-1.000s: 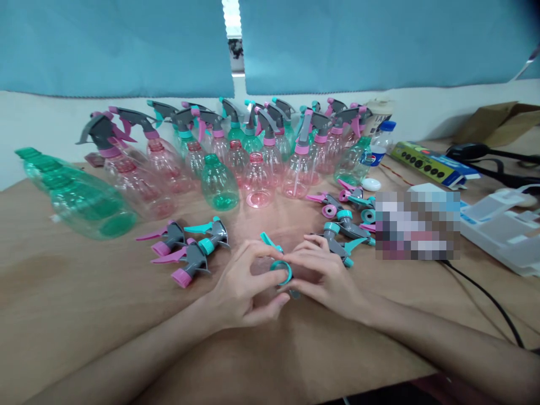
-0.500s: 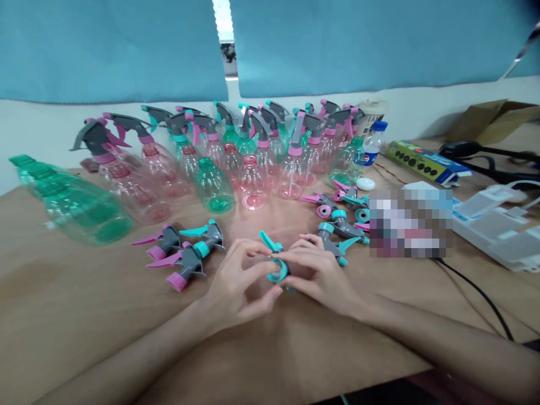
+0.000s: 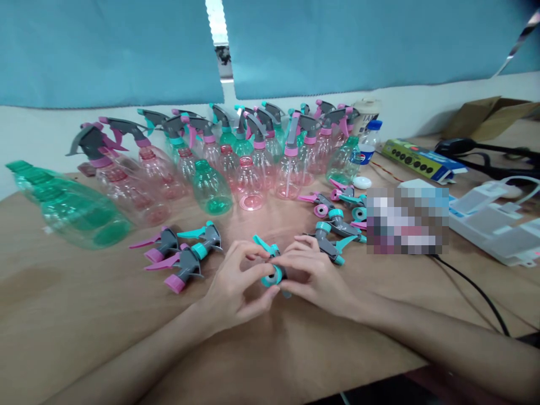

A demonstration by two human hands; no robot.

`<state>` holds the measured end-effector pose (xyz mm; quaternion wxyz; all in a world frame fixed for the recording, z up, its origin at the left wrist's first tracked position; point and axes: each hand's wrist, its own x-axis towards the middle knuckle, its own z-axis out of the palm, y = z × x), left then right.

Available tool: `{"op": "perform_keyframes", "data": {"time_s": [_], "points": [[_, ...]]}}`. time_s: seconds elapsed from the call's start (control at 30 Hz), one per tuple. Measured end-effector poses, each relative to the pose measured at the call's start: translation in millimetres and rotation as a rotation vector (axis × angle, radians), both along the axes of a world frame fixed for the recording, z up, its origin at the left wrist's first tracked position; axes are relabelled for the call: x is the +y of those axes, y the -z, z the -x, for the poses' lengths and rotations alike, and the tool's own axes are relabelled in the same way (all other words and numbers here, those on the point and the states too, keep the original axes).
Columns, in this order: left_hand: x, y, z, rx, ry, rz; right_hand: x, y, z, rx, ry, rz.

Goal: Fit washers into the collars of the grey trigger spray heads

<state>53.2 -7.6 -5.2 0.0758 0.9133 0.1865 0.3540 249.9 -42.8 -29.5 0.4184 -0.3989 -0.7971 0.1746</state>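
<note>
Between my hands is a grey spray trigger head with a turquoise collar and lever, its collar opening facing me. A pale round part shows inside that collar. My left hand is closed on the collar from the left, index finger at its upper rim and thumb low. From the other side, my right hand grips the head with thumb and fingers, hiding part of the grey body. Loose pink and grey spray heads lie left of my hands, with a turquoise one among them. More spray heads lie to the right.
Behind stand many pink and green bottles, several topped with spray heads; an open green bottle and an open pink bottle are in front. A Pepsi bottle, a power-strip box and a plastic organizer stand right. A black cable crosses there.
My left index finger has shifted from across the collar opening to its rim, so the pale part inside shows more. Both hands stay on the spray head. The view has shifted slightly.
</note>
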Motion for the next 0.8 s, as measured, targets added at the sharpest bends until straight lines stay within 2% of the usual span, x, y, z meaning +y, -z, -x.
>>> {"op": "perform_keyframes", "data": {"time_s": [0.23, 0.3, 0.43, 0.53, 0.6, 0.67, 0.8], "points": [[1, -0.9, 2, -0.01, 0.104, -0.055, -1, 1.4, -1, -0.012, 0.011, 0.011], [0, 0.2, 1, -0.001, 0.055, -0.045, 0, 0.9, -2, -0.007, 0.021, 0.005], [-1, 3.3, 0, -0.026, -0.148, 0.089, 2, -2.5, -4, -0.001, 0.077, 0.013], [-1, 6.1, 0, -0.091, -0.213, 0.174, 5, -5.5, -7, -0.004, 0.153, -0.006], [-1, 8.1, 0, -0.153, -0.235, 0.144, 8, -6.3, -10, -0.009, 0.209, -0.036], [-2, 10.5, -1, -0.169, -0.204, 0.05, 12, -5.9, -12, -0.02, 0.262, -0.056], [-12, 17.3, -5, -0.082, -0.004, -0.092, 21, -4.2, -11, -0.05, 0.316, -0.035]]}}
